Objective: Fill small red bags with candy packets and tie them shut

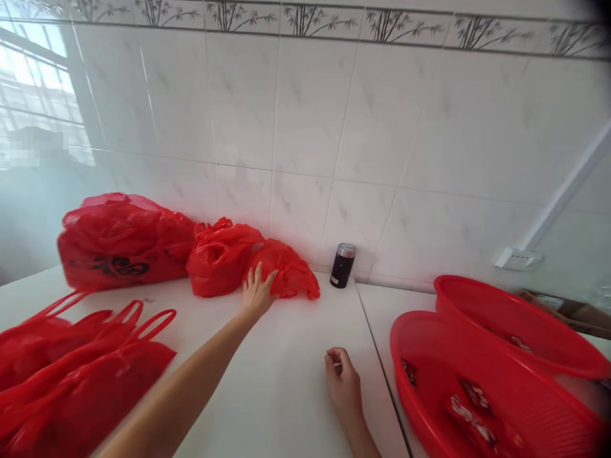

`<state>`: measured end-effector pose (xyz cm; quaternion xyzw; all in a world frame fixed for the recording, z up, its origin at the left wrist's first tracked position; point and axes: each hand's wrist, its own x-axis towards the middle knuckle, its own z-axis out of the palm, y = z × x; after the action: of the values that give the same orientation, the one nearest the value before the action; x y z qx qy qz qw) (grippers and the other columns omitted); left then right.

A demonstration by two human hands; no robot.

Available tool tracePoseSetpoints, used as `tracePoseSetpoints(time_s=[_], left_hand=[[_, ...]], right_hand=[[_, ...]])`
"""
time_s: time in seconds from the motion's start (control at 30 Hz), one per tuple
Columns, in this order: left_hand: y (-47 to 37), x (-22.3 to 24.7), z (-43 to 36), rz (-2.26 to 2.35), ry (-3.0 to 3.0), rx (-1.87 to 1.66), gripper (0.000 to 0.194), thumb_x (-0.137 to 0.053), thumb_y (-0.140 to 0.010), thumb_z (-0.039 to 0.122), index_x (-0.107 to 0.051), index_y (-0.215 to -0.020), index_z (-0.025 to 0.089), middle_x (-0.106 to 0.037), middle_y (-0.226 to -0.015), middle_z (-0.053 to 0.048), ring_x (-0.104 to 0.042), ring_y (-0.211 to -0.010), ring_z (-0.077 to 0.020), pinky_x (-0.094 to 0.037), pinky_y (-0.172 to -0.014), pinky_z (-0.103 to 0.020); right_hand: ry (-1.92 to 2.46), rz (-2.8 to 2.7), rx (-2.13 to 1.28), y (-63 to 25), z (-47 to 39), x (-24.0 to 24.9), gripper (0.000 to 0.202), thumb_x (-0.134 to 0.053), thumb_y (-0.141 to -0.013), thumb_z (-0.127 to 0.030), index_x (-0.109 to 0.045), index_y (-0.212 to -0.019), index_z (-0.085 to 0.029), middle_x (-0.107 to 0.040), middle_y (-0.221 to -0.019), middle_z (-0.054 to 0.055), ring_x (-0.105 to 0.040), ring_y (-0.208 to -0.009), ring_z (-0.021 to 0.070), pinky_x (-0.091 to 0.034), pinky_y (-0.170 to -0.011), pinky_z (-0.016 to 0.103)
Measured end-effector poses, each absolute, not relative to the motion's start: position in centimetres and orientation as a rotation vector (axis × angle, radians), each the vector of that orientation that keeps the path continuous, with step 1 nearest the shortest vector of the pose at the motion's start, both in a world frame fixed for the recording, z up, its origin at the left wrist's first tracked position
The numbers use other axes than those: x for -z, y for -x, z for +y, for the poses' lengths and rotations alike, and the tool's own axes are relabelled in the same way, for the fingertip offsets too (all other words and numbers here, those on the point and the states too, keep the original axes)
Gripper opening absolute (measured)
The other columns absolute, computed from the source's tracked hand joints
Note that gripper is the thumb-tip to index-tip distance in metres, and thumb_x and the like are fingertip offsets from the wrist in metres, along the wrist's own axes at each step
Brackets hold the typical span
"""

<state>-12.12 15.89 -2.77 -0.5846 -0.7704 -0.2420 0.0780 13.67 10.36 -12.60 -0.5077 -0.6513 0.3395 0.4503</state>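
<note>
My left hand (258,291) reaches forward with its fingers spread on a crumpled red plastic bag (291,270) near the wall. Low over the white table (286,369), my right hand (344,380) is curled, thumb and fingers bent toward each other; whether anything small is between them is too small to tell. Left of the crumpled bag stands a bunched red bag (219,261), and beyond it a large red bag (128,242) with black print. Several red bags with loop handles (95,381) lie at the near left.
A dark cup with a silver lid (342,266) stands by the wall. Two red baskets, a near one (415,394) with small wrapped packets (472,420) and a far one (477,286), occupy the right. Behind them are a cardboard box (573,312) and a wall socket (519,259).
</note>
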Motion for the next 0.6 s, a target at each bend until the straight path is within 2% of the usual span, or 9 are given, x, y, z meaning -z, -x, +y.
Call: tracePoseSetpoints(time_s=[0.1,0.17,0.27,0.3,0.37,0.47,0.6], left_hand=[[13.0,4.6,17.4,-2.275,1.740,0.803,0.055,-0.067,-0.074,0.022,-0.056,-0.128,0.025,-0.025,-0.155,-0.015,-0.019,-0.139,-0.0462,-0.028,-0.103,-0.062],[13.4,5.7,17.2,-2.235,1.738,0.855,0.040,-0.061,-0.078,0.019,-0.062,-0.118,0.022,-0.031,-0.152,-0.016,-0.023,-0.138,-0.0444,-0.030,-0.102,-0.061],[14.1,6.7,16.4,-2.159,1.760,0.931,0.024,-0.054,-0.082,0.017,-0.066,-0.102,0.019,-0.038,-0.146,-0.018,-0.035,-0.133,-0.0390,-0.037,-0.100,-0.056],[14.4,6.8,16.2,-2.127,1.774,0.958,0.022,-0.054,-0.081,0.016,-0.066,-0.099,0.019,-0.041,-0.144,-0.017,-0.040,-0.131,-0.0364,-0.039,-0.099,-0.053],[15.0,6.6,15.6,-2.056,1.786,1.026,0.021,-0.053,-0.081,0.017,-0.065,-0.098,0.020,-0.045,-0.140,-0.016,-0.044,-0.128,-0.0327,-0.042,-0.099,-0.050],[14.7,5.4,14.9,-1.952,1.749,1.174,0.022,-0.050,-0.086,0.021,-0.061,-0.104,0.019,-0.046,-0.137,-0.017,-0.046,-0.126,-0.0314,-0.042,-0.099,-0.051],[10.2,2.9,13.0,-1.822,1.737,1.396,0.031,-0.046,-0.091,0.032,-0.052,-0.120,0.023,-0.043,-0.139,-0.015,-0.046,-0.127,-0.0273,-0.047,-0.095,-0.047]], right_hand=[[1.324,-1.812,-0.726,-12.5,13.6,11.6,0.032,-0.046,-0.087,-0.036,-0.055,-0.114,-0.024,-0.062,-0.103,0.006,-0.061,-0.068,0.0149,-0.049,-0.065,0.028],[1.321,-1.957,-0.591,-11.0,16.6,10.1,0.040,-0.051,-0.083,-0.030,-0.055,-0.123,-0.028,-0.056,-0.121,0.008,-0.063,-0.086,0.0180,-0.050,-0.075,0.031],[1.262,-2.011,-0.466,-8.5,21.1,8.1,0.045,-0.064,-0.072,-0.025,-0.063,-0.117,-0.031,-0.045,-0.140,0.006,-0.050,-0.119,0.0271,-0.044,-0.092,0.038],[1.248,-1.993,-0.459,-7.8,22.3,7.6,0.046,-0.068,-0.068,-0.022,-0.065,-0.113,-0.030,-0.044,-0.141,0.006,-0.047,-0.123,0.0296,-0.043,-0.094,0.040],[1.230,-1.944,-0.442,-7.1,23.7,6.9,0.042,-0.067,-0.067,-0.019,-0.067,-0.109,-0.025,-0.051,-0.135,0.010,-0.049,-0.120,0.0317,-0.044,-0.093,0.042],[1.176,-1.823,-0.391,-7.6,23.7,6.1,0.030,-0.054,-0.079,-0.021,-0.065,-0.107,-0.018,-0.058,-0.123,0.014,-0.055,-0.112,0.0288,-0.045,-0.092,0.043],[1.047,-1.695,-0.315,-10.2,19.7,4.5,0.023,-0.039,-0.088,-0.022,-0.059,-0.098,-0.020,-0.063,-0.108,0.009,-0.059,-0.100,0.0199,-0.048,-0.087,0.033]])
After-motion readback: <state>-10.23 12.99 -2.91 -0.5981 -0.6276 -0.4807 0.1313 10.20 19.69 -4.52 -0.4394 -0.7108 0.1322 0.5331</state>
